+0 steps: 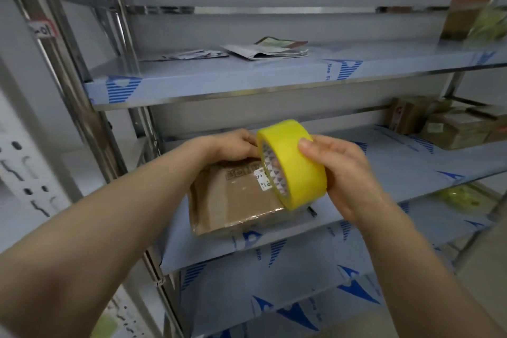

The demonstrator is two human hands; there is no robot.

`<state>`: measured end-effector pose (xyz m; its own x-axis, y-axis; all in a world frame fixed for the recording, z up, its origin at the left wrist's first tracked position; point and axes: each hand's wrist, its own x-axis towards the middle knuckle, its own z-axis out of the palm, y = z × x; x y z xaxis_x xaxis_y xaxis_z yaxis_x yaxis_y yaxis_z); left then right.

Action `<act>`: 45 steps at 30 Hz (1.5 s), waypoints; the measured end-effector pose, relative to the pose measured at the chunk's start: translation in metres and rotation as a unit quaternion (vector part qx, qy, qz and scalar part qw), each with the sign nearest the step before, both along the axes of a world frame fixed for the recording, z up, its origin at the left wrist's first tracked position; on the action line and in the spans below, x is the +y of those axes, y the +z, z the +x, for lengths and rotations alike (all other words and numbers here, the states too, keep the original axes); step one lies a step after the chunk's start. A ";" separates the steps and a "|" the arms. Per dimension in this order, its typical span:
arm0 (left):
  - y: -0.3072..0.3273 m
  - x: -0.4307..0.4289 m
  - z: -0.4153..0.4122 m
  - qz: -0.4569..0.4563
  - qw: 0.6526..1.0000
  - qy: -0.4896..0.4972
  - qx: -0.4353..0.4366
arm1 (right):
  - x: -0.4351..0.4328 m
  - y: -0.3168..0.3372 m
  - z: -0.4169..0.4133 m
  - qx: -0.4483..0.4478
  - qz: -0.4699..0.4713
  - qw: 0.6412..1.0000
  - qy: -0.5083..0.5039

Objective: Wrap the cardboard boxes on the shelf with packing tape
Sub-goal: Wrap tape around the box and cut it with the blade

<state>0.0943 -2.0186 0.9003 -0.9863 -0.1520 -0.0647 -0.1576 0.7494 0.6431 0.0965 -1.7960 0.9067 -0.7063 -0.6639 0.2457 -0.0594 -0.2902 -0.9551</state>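
Observation:
A brown cardboard box (236,197) with a white label lies flat on the middle shelf (397,178) near its front edge. Clear tape shines on its surface. My left hand (233,145) rests on the box's far edge, fingers curled over it. My right hand (337,170) grips a yellow roll of packing tape (296,164) held upright just above the box's right side. The roll hides part of the label and the box's right end.
Several more wrapped boxes (444,126) stand at the middle shelf's back right. The upper shelf (247,74) carries flat paper packets (269,49) and a bottle (466,8) at far right. Steel uprights (90,107) stand to the left. A lower shelf (274,282) lies beneath.

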 end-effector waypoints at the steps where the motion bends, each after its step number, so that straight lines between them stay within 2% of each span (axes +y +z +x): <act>1: 0.002 -0.004 0.000 0.011 1.000 0.013 -0.013 | -0.007 0.007 -0.001 -0.020 -0.013 0.999 -0.036; 3: 0.003 -0.006 -0.002 -0.014 0.999 0.037 -0.015 | -0.024 0.015 -0.005 -0.035 -0.001 0.993 -0.111; 4: 0.003 -0.004 -0.003 -0.076 0.996 0.055 0.004 | -0.032 0.017 -0.008 -0.030 0.010 0.990 -0.137; 6: 0.000 0.008 -0.001 -0.236 0.961 0.122 0.081 | -0.045 0.019 -0.016 -0.028 0.027 0.985 -0.166; 7: -0.003 0.014 0.002 -0.266 0.945 0.149 0.119 | -0.048 0.019 -0.020 -0.033 0.033 0.984 -0.174; 8: -0.005 0.017 0.005 -0.254 0.946 0.155 0.130 | -0.051 0.019 -0.026 -0.037 0.040 0.982 -0.183; 9: -0.008 0.016 0.007 -0.229 0.958 0.140 0.104 | -0.052 0.017 -0.032 -0.041 0.048 0.979 -0.192; 11: -0.012 0.017 0.014 -0.244 0.967 0.078 -0.017 | -0.051 0.014 -0.041 -0.059 0.059 0.973 -0.213; 13: -0.013 0.022 0.018 -0.292 0.949 0.048 -0.107 | -0.050 0.010 -0.046 -0.060 0.070 0.969 -0.230; 16: -0.015 0.032 0.017 -0.331 0.931 0.037 -0.150 | -0.049 0.007 -0.044 -0.056 0.081 0.964 -0.247; 22: -0.003 0.042 0.022 -0.333 0.937 0.000 -0.109 | -0.037 0.017 -0.038 -0.028 0.082 0.955 -0.282; 27: -0.009 0.040 0.019 -0.314 0.941 -0.034 -0.123 | -0.036 0.019 -0.038 -0.093 0.074 0.975 -0.190; 33: -0.033 0.034 0.014 -0.292 0.955 0.030 -0.039 | -0.043 0.011 -0.029 -0.078 0.085 0.985 -0.126; 36: -0.032 0.030 0.009 -0.277 0.959 0.040 -0.038 | -0.036 0.021 -0.016 -0.064 0.067 0.985 -0.144; 40: -0.028 0.027 0.002 -0.269 0.960 0.059 -0.043 | -0.019 0.031 0.006 -0.028 0.081 0.990 -0.111; 45: -0.027 0.025 -0.003 -0.280 0.957 0.051 -0.058 | 0.007 -0.004 0.020 -0.023 0.122 0.985 -0.122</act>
